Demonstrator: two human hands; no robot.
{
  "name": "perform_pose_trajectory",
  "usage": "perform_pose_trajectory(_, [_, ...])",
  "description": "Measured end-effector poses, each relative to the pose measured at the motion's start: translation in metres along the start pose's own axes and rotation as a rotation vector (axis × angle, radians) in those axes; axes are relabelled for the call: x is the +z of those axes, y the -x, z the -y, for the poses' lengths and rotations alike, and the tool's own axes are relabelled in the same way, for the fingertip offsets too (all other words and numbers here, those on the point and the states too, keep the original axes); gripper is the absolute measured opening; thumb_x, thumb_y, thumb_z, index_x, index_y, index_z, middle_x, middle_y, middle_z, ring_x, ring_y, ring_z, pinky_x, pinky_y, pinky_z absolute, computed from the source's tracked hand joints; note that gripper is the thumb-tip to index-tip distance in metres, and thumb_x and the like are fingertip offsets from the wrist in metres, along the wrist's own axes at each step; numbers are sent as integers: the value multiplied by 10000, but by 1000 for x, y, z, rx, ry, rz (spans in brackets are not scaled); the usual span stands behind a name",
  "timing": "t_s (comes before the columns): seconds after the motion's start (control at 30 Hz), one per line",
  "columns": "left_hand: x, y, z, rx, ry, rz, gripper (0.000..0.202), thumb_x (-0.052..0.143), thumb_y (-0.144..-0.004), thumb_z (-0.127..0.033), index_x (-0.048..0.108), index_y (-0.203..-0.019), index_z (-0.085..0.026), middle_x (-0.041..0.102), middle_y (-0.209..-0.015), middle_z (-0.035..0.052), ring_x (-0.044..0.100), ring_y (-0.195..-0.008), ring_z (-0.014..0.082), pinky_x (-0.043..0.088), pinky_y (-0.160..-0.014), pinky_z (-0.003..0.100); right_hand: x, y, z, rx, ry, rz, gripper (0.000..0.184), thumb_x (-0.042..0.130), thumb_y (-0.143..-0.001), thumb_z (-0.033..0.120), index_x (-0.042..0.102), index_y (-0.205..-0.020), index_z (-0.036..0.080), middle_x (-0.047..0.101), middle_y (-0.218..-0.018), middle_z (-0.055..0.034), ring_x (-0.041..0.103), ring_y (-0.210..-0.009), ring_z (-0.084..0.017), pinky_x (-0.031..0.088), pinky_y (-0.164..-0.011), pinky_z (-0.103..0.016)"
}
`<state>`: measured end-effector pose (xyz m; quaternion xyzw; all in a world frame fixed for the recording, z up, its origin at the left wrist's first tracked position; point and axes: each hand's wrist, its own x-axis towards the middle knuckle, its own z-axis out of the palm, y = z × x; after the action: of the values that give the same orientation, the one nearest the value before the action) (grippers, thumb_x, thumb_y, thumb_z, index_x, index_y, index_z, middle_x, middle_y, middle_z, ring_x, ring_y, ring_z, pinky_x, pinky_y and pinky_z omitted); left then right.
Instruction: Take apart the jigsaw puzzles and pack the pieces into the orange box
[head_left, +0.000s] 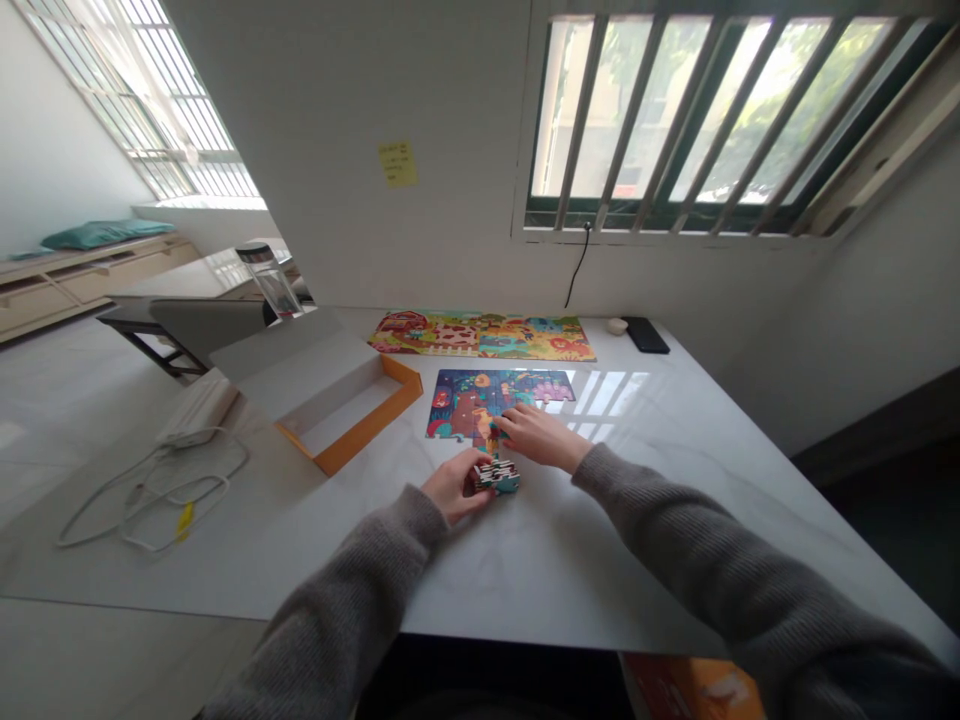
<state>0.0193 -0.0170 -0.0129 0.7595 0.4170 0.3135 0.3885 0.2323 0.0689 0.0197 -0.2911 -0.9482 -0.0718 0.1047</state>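
We see a pale, glossy bench with faint marble veining, pushed against a white wall and catching the window's glare near its middle. Our left hand lies on it near the front edge, its grip clamped on a small stack of puzzle pieces that rests on the surface. Our right hand lies just beyond, its grip apart, fingers stretched flat on the lower edge of a half-built puzzle, which lies at the middle of the bench. Farther back, touching the wall, lies a finished puzzle in bright colours. To the left an open orange box with a white lid stands near the half-built one. A dark phone and a small round white object sit at the far right corner. A loose white cable coils at the left end. On the wall hangs a yellow sticky note; beside it a barred window shows green leaves, with a black cord dropping from its sill. Far left, a low wooden shelf carries a teal cushion.
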Motion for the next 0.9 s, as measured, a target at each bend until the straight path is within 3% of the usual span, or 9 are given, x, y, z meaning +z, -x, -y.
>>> perform_pose_trajectory(0.13, [1, 0, -2, -6, -5, 0, 361, 686, -759, -255, 569, -1084, -149, 618, -848, 15, 539, -680, 125, 454, -630, 245, 0, 0, -7, -51, 12, -65, 457, 456, -928, 81, 482, -1382, 125, 669, -876, -115, 610, -872, -241, 478, -804, -354])
perform_pose_trajectory(0.23, [0, 0, -4, -12, -3, -3, 375, 697, -763, -271, 574, -1096, -150, 627, -875, 23, 544, -693, 126, 458, -641, 247, 7, -4, -19, 17, -118, -122, 463, 415, -972, 147, 410, -1433, 197, 683, -886, -73, 627, -857, -218, 482, -772, -322])
perform_pose_trajectory(0.3, [0, 0, -6, -22, 3, 4, 378, 699, -772, -283, 575, -1102, -148, 624, -858, 16, 535, -673, 119, 449, -628, 241, 15, -7, -25, 124, -230, -190, 375, 414, -993, 231, 466, -1364, 215, 688, -949, -75, 631, -882, -217, 485, -765, -318])
perform_pose_trajectory(0.4, [-2, 0, -9, -33, -24, 5, 375, 694, -782, -287, 581, -1110, -144, 607, -825, 6, 513, -640, 111, 432, -604, 234, 25, -11, -28, 233, -362, -237, 189, 455, -973, 272, 597, -1063, 184, 682, -952, -97, 620, -908, -222, 480, -799, -332])
perform_pose_trajectory(0.53, [-2, 0, -9, -12, -104, -26, 369, 688, -786, -286, 594, -1110, -138, 595, -833, 14, 507, -642, 117, 433, -617, 249, 20, -6, -25, 378, -589, -210, 102, 444, -942, 235, 525, -907, 184, 680, -842, -79, 625, -767, -194, 490, -695, -315])
perform_pose_trajectory(0.6, [-2, -1, -8, -5, -115, -26, 374, 684, -789, -292, 594, -1118, -138, 594, -836, 16, 508, -641, 119, 435, -620, 254, 7, 3, -17, 407, -806, -224, 57, 450, -925, 221, 501, -926, 196, 696, -872, -71, 649, -788, -188, 508, -700, -318])
perform_pose_trajectory(0.67, [-1, -2, -8, -4, -114, -26, 373, 680, -795, -300, 595, -1121, -141, 595, -833, 17, 508, -644, 122, 435, -614, 253, -10, 14, -3, 350, -987, -307, 28, 503, -889, 203, 522, -909, 205, 689, -1045, -90, 651, -996, -205, 512, -831, -368])
perform_pose_trajectory(0.77, [-2, -3, -8, -11, -116, -27, 374, 677, -802, -321, 599, -1123, -145, 596, -833, 20, 509, -654, 126, 432, -604, 248, -32, 30, 25, 258, -1052, -386, 31, 622, -830, 184, 602, -836, 206, 567, -1325, -105, 515, -1272, -250, 436, -1014, -450])
perform_pose_trajectory(0.9, [-3, -3, -8, 10, -102, 4, 358, 657, -817, -323, 596, -1121, -144, 593, -856, 22, 515, -656, 128, 438, -605, 250, -34, 44, 54, 201, -1054, -289, 83, 645, -867, 190, 683, -802, 226, 474, -1435, -57, 439, -1344, -249, 390, -1092, -475])
